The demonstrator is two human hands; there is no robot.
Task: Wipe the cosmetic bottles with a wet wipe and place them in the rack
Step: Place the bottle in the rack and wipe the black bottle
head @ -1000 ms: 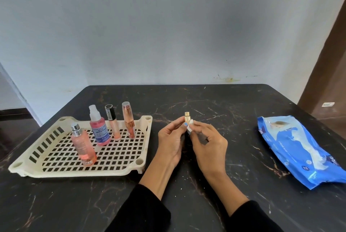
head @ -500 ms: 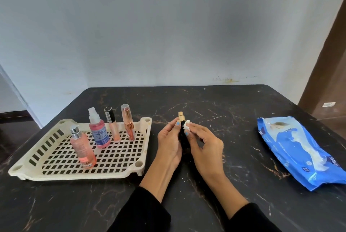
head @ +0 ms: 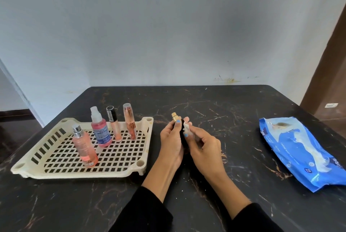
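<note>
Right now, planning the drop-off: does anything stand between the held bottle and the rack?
Nothing visible. Bare table lies between the small bottle in the left hand and the rack, whose near-right area is free.

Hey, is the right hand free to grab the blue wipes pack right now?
Probably not yet. The right hand pinches a wet wipe against the small bottle held in the left hand. The table between it and the wipes pack lies bare.
</note>
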